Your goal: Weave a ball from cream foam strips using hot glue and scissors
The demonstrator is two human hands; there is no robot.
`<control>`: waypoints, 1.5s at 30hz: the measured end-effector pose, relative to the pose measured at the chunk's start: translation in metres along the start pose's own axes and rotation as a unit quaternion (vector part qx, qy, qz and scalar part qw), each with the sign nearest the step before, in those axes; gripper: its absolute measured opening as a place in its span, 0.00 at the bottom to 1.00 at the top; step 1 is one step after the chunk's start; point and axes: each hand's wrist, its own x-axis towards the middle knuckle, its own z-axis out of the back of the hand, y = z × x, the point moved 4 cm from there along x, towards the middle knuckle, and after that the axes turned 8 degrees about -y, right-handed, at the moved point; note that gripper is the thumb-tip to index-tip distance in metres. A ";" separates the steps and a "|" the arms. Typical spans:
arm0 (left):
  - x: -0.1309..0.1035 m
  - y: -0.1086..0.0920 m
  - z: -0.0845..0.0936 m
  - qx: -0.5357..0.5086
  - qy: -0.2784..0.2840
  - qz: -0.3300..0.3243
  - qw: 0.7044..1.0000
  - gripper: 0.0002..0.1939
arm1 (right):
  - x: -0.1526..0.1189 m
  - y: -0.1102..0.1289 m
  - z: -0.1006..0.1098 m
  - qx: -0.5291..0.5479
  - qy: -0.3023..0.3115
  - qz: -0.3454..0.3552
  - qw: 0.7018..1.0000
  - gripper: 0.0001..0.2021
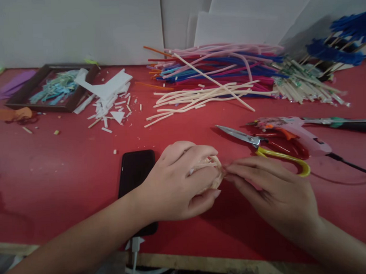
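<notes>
My left hand (187, 181) is wrapped over a small round cream-coloured piece (217, 180) that looks woven from thin strips. Most of that piece is hidden under my fingers. At its right side my right hand (273, 189) has thumb and fingertips pinched together, touching its edge; what they grip there is too small to make out. Both hands are just above the red table (67, 190). A black phone (137, 171) lies partly beneath my left wrist, with a white cable (134, 256) plugged into its lower end.
Yellow-handled scissors (240, 135) and a pink glue gun (304, 135) lie to the right. Behind are cream strips (205, 95), a coloured bundle (204, 67) and wrapped sticks (302, 83). White scraps (108, 89) and a brown frame (39, 107) sit at the left.
</notes>
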 end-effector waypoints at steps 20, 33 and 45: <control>0.002 0.000 0.001 -0.024 0.006 -0.003 1.000 0.07 | -0.001 -0.010 -0.001 0.048 0.026 -0.105 0.993 0.07; 0.001 0.000 0.001 -0.026 0.005 -0.010 1.000 0.07 | 0.001 -0.009 -0.003 0.047 0.035 -0.081 0.995 0.10; 0.000 0.001 -0.001 -0.021 0.009 0.009 1.000 0.08 | 0.002 -0.009 0.001 0.021 0.026 0.011 0.999 0.09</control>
